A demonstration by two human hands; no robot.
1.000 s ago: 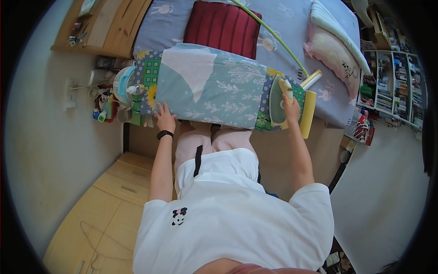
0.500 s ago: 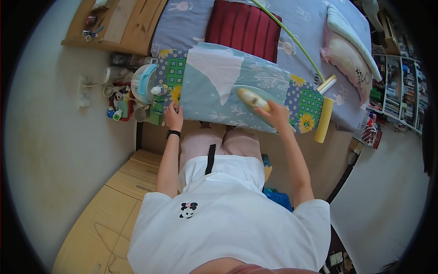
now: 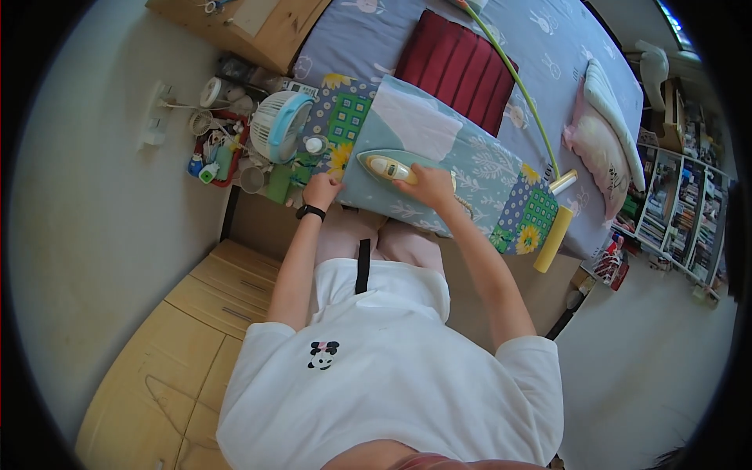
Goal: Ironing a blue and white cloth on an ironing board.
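Observation:
My right hand [image 3: 429, 186] is wrapped round the handle of a cream iron [image 3: 387, 168] with a pale green rim. The iron lies flat on a blue-green cloth [image 3: 486, 192] printed with white branches and a large white shape, its tip near the cloth's left edge. A stretch of cord shows beside my right wrist. Below the cloth is a board cover [image 3: 540, 211] patterned with sunflowers and green checks. My left hand [image 3: 321, 189], with a black band on the wrist, is closed at the cloth's near left corner and seems to pinch its edge.
A small blue-and-white fan [image 3: 280, 129] and a white-capped bottle [image 3: 314, 146] stand left of the cloth. Beyond lie a dark red striped cushion [image 3: 458, 70] and a long green stick [image 3: 517, 78] on the bed. A yellow roll [image 3: 554, 239] sits at the right end.
The iron has slid left across the cloth with my right hand, toward its left edge. My left hand's fingers have closed at the near left corner. The view has turned slightly.

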